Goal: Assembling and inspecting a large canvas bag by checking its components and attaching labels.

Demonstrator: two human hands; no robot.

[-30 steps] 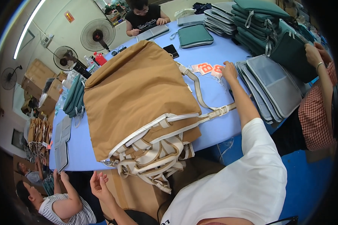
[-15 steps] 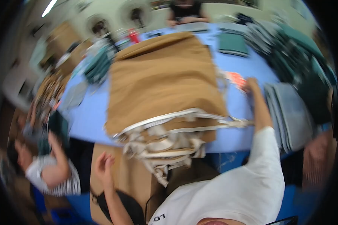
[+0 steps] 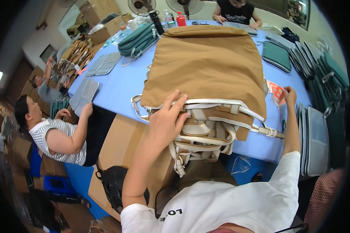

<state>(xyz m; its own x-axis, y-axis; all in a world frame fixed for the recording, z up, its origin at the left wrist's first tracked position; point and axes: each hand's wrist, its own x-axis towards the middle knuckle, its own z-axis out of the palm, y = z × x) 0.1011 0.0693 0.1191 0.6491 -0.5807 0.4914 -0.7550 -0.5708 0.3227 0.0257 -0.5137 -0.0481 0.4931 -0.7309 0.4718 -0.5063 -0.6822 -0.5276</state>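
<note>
Clock faces centre on the brown fabric bag [image 3: 206, 64], 12 pointing away from you

Bag lies flat on the blue table [image 3: 122, 87] before you; its beige-and-brown straps [image 3: 206, 134] bunch and hang past the near edge at 6 o'clock. One bag or several stacked: cannot tell

Your hands are well apart. Left hand [image 3: 165, 124], 7 o'clock: fingers spread, resting by the white-edged seam [image 3: 217, 102], not closed round anything visible. Right hand [image 3: 290, 95], 4 o'clock: fingertips drawn close at the edge of the orange-and-white tags [image 3: 277, 92], just beside the bag; whether you pinch one is unclear

Handling (judgement): steady the seam with light left-hand pressure, as the hanging straps could drag the cloth toward you. Take one tag by its edge, slowly; they appear to overlap, so two may come together

Containers: bag's inside hidden; it looks nearly flat, so probably holds little. Red bottle [image 3: 181, 19], 11 o'clock: fill level unclear. Black flask [image 3: 156, 22], between 10 and 11: opaque, contents unseen. Green cases [image 3: 138, 39], 10 o'clock, and grey cases [image 3: 315, 136], 4 o'clock: stacked, insides not visible
</note>
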